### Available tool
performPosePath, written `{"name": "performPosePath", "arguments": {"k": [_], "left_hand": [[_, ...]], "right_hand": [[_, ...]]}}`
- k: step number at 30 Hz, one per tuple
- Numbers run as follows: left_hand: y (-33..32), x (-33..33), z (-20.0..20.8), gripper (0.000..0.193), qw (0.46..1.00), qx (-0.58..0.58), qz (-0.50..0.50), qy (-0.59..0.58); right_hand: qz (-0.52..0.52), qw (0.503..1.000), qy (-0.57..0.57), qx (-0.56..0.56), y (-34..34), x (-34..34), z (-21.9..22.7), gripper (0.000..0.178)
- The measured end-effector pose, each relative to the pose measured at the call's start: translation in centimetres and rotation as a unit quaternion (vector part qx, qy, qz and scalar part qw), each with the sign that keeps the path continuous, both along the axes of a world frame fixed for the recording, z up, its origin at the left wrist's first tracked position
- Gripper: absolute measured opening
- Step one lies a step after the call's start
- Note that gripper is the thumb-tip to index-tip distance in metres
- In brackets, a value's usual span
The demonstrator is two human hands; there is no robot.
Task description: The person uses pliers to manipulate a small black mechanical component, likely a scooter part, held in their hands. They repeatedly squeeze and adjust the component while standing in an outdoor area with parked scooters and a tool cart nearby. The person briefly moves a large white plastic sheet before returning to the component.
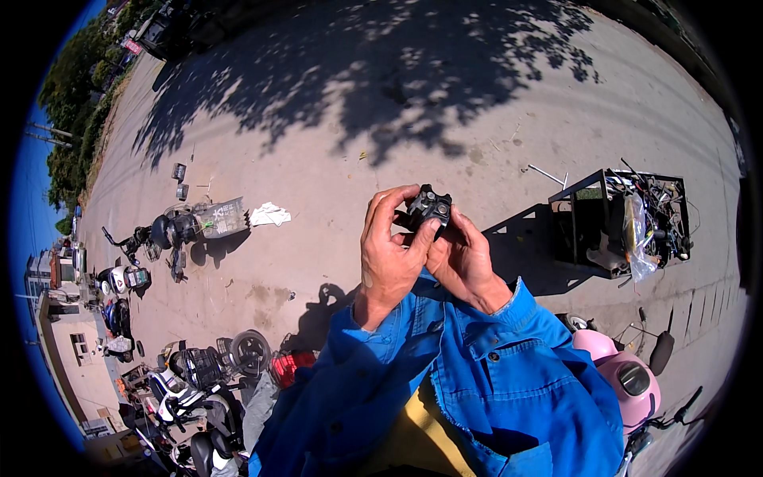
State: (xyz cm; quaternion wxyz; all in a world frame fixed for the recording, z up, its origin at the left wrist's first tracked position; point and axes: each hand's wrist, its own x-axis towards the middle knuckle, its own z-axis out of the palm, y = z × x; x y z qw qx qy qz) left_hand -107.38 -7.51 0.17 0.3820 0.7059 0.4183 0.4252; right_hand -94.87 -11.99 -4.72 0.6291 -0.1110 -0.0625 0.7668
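Observation:
Both hands are raised together in front of my chest, around a small, blocky black part (430, 208) with round metallic spots on its upper face. My left hand (389, 242) grips it from the left, fingers curled over the far side and thumb pressed along the near side. From the right, my right hand (465, 258) closes on the same part, its fingers cupped beneath and beside it. The underside of the part is hidden by my fingers, and its exact kind cannot be made out. Blue jacket sleeves cover my forearms.
On the right stands a metal-framed bin (584, 230) heaped with cables and scrap. A pink scooter (632, 381) is close at my right. Several scooters (179, 389) and a loose wheel (250, 352) crowd the lower left. Farther left are a dark scooter (167, 230) and a white cloth (270, 215).

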Motion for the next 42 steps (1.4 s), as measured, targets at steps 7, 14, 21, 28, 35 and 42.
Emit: {"name": "performPosePath", "arguments": {"k": [7, 14, 21, 28, 35, 42], "left_hand": [[0.5, 0.0, -1.5, 0.043, 0.999, 0.003, -0.006, -0.036], [0.3, 0.2, -0.2, 0.040, 0.997, -0.066, -0.010, -0.042], [0.2, 0.2, -0.4, 0.040, 0.996, -0.062, -0.012, -0.061], [0.0, 0.0, -0.3, 0.043, 0.995, -0.069, -0.015, -0.068], [0.0, -0.2, -0.6, 0.043, 0.992, -0.076, -0.019, -0.099], [0.1, -0.5, -0.8, 0.044, 0.978, -0.139, -0.025, -0.151]], "right_hand": [[-0.004, 0.999, -0.034, -0.004, -0.1, 0.0, 0.2, 0.054], [-0.004, 0.999, -0.050, 0.008, -0.2, -0.2, -0.1, 0.054], [-0.018, 0.998, -0.056, 0.021, -0.3, -0.4, -0.6, 0.050], [-0.027, 0.995, -0.073, 0.059, -0.4, -0.3, -0.9, 0.050], [-0.037, 0.991, -0.114, 0.063, -0.6, -0.5, -0.4, 0.053], [-0.029, 0.987, -0.144, 0.057, -0.8, -0.5, -0.8, 0.055]]}}
